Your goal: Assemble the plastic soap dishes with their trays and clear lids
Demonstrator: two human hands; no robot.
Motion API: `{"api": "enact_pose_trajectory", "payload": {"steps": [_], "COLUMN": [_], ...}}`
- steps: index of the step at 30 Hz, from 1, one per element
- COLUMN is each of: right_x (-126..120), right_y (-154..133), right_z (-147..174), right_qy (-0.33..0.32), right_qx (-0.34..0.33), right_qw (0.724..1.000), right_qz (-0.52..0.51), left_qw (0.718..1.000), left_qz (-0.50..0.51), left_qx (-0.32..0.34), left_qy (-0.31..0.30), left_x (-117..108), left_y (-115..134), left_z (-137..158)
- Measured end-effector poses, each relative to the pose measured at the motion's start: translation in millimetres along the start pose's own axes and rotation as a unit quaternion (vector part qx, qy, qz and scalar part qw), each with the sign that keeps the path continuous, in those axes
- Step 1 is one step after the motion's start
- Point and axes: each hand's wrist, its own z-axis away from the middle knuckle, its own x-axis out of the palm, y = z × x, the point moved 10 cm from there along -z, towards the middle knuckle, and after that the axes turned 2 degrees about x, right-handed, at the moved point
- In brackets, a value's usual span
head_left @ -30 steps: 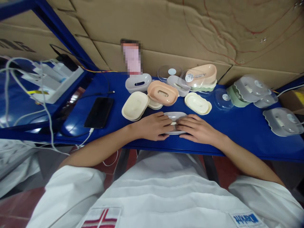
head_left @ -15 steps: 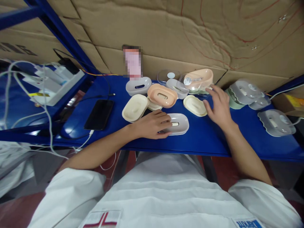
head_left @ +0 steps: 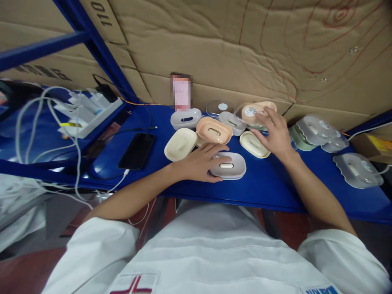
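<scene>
A grey oval soap dish (head_left: 237, 166) with a pale bar in its middle slot lies near the table's front edge. My left hand (head_left: 202, 162) is at its left end, fingers spread over the rim and thumb by the near side. My right hand (head_left: 277, 134) is open, its fingertips over a clear plastic lid (head_left: 241, 114) with a round white sticker. Whether they touch it I cannot tell. Under that lid is a peach dish (head_left: 269, 107). A cream oval dish (head_left: 252, 145) lies below my right thumb.
Left of centre lie a peach dish (head_left: 214, 130), a cream dish (head_left: 180, 144) and a grey dish (head_left: 185, 119). Clear scalloped lids (head_left: 357, 169) sit at the right. A black phone (head_left: 136, 151) on a cable and a power strip (head_left: 92, 114) are at the left. Cardboard (head_left: 208, 49) stands behind.
My right hand has moved up and left, from beside the cream dish to over the clear lid. The fingers of my left hand have spread wider at the grey dish. The view has shifted slightly.
</scene>
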Motion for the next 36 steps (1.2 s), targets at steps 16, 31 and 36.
{"api": "enact_pose_trajectory", "payload": {"steps": [16, 31, 36], "right_x": [27.2, 21.6, 36.2], "right_y": [-91.4, -91.4, -88.4], "right_z": [100.5, 101.2, 102.4], "right_qy": [-0.108, -0.046, -0.103], "right_qx": [-0.160, -0.167, -0.142], "right_qw": [0.965, 0.970, 0.970], "right_qz": [-0.178, -0.170, -0.169], "left_qw": [0.983, 0.969, 0.968], "left_qz": [0.131, 0.206, 0.200], "left_qx": [-0.113, -0.130, -0.139], "left_qy": [-0.054, -0.045, -0.057], "left_x": [22.2, 18.9, 22.5], "left_y": [-32.2, -36.5, -39.9], "left_z": [6.4, 6.7, 7.3]}}
